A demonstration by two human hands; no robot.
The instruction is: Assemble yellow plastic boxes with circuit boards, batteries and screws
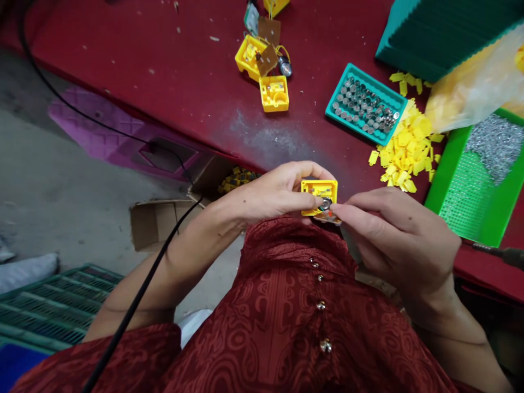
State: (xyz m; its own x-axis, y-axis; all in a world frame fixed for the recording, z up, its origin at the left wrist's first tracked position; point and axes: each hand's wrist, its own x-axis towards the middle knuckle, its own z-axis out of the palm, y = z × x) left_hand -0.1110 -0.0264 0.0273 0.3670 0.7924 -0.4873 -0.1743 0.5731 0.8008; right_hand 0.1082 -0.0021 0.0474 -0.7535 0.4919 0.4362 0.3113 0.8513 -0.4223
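While the left hand (282, 191) clamped the open yellow case (319, 188) in front of the patterned red garment (282, 305), its thumb reached right in to the round metal part (326, 204)! And the right hand (405, 234), fingertips at the case's lower corner, by the small board (327, 218): pinching or merely touching, I couldn't tell! Beyond, on the red table (143, 43), yellow pieces (409, 144) lay heaped beside the teal tray (356, 131) of metal discs (360, 101).
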